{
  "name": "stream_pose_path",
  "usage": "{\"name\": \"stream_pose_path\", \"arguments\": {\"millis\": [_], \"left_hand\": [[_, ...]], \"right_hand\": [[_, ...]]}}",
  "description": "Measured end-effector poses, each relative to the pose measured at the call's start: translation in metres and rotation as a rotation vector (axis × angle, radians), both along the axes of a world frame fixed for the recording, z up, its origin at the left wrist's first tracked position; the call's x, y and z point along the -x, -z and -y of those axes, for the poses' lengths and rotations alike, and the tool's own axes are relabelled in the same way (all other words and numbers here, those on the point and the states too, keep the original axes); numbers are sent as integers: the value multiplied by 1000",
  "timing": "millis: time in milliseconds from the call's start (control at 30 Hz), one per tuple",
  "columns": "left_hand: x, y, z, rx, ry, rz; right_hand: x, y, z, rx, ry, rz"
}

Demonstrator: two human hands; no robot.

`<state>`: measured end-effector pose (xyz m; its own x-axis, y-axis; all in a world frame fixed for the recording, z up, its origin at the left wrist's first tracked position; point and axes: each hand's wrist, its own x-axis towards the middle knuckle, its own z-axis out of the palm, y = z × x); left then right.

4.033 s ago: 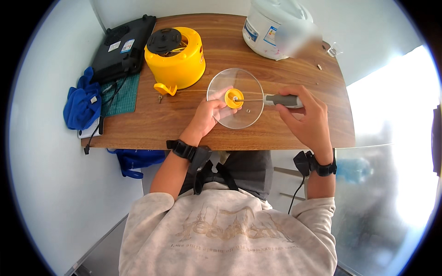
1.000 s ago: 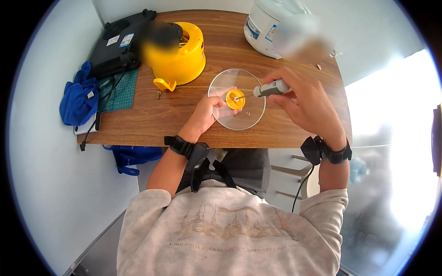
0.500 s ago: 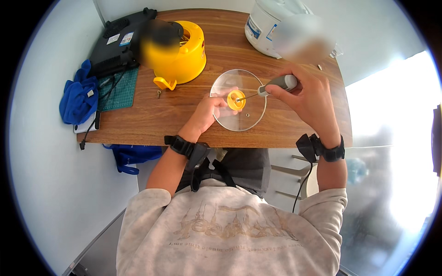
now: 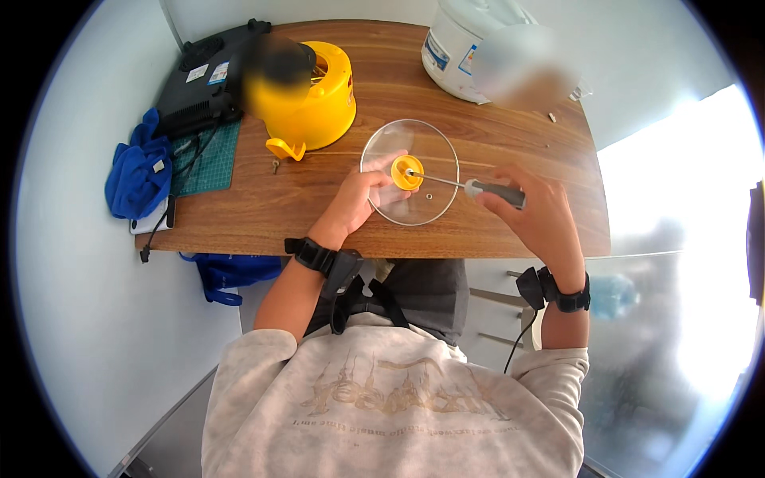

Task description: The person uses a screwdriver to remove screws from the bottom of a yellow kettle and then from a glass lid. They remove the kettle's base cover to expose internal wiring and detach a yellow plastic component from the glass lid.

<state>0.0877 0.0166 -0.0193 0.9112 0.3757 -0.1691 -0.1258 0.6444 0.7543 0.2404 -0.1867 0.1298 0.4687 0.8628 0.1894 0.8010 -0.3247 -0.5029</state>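
Over the front part of the table, my left hand [image 4: 356, 195] grips the left rim of a round clear glass lid [image 4: 430, 151], its fingers showing through the glass. A yellow knob [image 4: 407, 173] sits at the lid's centre. In my right hand [image 4: 538, 209], to the right of the lid, is a screwdriver [image 4: 496, 192] with a grey and white handle. Its long metal shaft runs leftward across the lid's rim, and the tip is at the small metal piece in the middle of the knob. A small vent ring [image 4: 429, 196] shows in the glass.
A yellow pot-like appliance [image 4: 327, 111] stands beyond the lid at the left, with a small screw-like piece [image 4: 276, 166] near it. At the back right is a white lidded container [image 4: 454, 60]. Blue cloth [image 4: 137, 179], a green cutting mat [image 4: 209, 163] and a black device [image 4: 199, 92] lie left.
My right hand has lowered toward me and moved slightly right, so the screwdriver now lies flatter, pointing left. The lid and left hand have barely shifted.
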Motion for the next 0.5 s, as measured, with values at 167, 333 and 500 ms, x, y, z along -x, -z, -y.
{"name": "stream_pose_path", "arguments": {"millis": [167, 333, 500], "left_hand": [[-4, -4, 4, -23, -13, -23], [-2, -1, 3, -16, 1, 6], [-2, -1, 3, -26, 3, 5]], "right_hand": [[-11, 27, 17, 288, -28, -94], [-17, 36, 22, 263, 57, -202], [-17, 41, 19, 112, 15, -186]]}}
